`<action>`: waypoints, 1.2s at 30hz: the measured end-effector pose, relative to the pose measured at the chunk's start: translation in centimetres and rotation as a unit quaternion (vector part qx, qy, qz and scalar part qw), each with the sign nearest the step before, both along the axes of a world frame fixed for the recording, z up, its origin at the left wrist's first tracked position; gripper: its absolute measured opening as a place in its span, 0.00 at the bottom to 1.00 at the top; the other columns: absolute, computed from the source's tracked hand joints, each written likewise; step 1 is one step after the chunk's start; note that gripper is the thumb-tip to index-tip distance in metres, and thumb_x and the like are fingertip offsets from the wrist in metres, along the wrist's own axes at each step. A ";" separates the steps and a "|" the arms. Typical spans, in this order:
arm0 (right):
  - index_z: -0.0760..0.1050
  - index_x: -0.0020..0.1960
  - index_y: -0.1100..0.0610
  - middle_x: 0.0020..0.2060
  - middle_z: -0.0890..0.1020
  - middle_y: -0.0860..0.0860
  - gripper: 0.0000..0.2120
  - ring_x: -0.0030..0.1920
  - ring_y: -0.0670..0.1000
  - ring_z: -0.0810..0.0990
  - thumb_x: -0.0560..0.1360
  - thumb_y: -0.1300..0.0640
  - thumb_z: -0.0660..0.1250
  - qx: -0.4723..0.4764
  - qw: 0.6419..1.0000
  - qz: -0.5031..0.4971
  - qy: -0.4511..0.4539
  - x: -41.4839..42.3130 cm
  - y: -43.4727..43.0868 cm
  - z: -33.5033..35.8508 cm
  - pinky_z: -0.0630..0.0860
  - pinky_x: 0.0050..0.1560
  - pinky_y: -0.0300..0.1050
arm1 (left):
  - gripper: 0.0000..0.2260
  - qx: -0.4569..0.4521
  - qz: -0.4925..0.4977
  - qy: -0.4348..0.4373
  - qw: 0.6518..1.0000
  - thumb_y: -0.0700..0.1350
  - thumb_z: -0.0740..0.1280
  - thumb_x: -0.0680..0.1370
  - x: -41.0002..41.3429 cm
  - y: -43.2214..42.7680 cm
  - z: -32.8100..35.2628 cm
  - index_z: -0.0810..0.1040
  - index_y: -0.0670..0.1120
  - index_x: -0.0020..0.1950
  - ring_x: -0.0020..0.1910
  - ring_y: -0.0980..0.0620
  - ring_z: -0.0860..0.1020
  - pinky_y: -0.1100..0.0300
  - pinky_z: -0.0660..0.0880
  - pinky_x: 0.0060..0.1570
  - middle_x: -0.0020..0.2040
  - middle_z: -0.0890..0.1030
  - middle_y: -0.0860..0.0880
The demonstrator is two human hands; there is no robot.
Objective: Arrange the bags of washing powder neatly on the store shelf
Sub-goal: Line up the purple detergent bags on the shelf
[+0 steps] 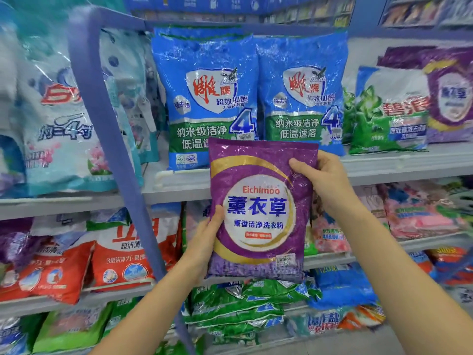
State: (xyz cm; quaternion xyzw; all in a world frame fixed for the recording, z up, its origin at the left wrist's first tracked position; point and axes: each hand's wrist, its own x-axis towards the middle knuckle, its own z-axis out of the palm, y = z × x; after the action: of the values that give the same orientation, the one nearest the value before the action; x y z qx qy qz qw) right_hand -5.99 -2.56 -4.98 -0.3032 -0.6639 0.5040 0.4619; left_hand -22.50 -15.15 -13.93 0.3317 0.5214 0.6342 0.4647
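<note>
Purple washing-powder bag (258,208): glossy purple plastic pouch, gold ring around a white round label reading "Eichimoo". Held upright in mid-air in front of the shelving, front face to camera, resting on no shelf.
Left hand (204,234): grips the pouch's lower left edge. Thumb lies on the front face, other fingers hidden behind.
Right hand (320,178): grips the upper right corner. Thumb on the front, fingers curled round the side edge.
Overlap: the pouch's top edge covers the bottom of one blue bag and part of the white upper shelf lip (396,167). Its lower end hangs in front of the lower shelves.
Directly behind: two tall blue plastic bags with green bands (302,93), upright, side by side, touching, on the upper shelf.
Right of those: green-and-white bag (389,111), upright. Just beside it, a second purple bag (450,93) of matching design, set further back.
Left: blue-violet metal upright (102,98) running slantwise through the view. Beyond it, pale blue bag with pink flowers (58,129), upright.
Shelf below: red-and-white bags (122,254) on the left, leaning. Pink bags (419,213) on the right, lying flat in a stack.
Lower still: green bags (230,303) stacked flat.
</note>
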 end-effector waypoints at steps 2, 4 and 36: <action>0.78 0.46 0.53 0.37 0.84 0.44 0.05 0.39 0.44 0.82 0.73 0.62 0.69 0.054 0.998 -0.027 -0.015 0.4 0.3 1.4 0.78 0.41 0.39 | 0.23 -0.007 -0.001 -0.001 1.000 0.61 0.61 0.67 0.1 0.2 0.5 0.78 0.49 0.56 0.49 0.48 0.83 0.56 0.79 0.50 0.49 0.85 0.47; 0.77 0.49 0.52 0.44 0.83 0.45 0.08 0.44 0.46 0.80 0.71 0.56 0.71 0.188 0.975 -0.078 -0.089 0.8 0.5 2.9 0.76 0.46 0.39 | 0.23 -0.017 -0.003 0.016 1.000 0.60 0.61 0.69 0.3 0.6 0.8 0.79 0.48 0.56 0.49 0.48 0.83 0.56 0.78 0.49 0.49 0.85 0.46; 0.72 0.41 0.54 0.23 0.74 0.60 0.07 0.25 0.51 0.70 0.78 0.60 0.63 0.163 0.941 -0.294 -0.044 39.6 15.1 4.0 0.63 0.24 0.43 | 0.22 -0.032 -0.094 0.045 0.994 0.62 0.58 0.71 36.1 20.9 5.2 0.81 0.46 0.48 0.37 0.51 0.84 0.59 0.79 0.35 0.38 0.85 0.48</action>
State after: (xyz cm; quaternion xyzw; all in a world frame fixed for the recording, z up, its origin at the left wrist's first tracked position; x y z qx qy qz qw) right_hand 33.64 12.50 -0.97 -0.4275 -0.6380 0.2173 0.6025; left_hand 13.56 5.71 -8.77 0.3925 0.5284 0.5549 0.5088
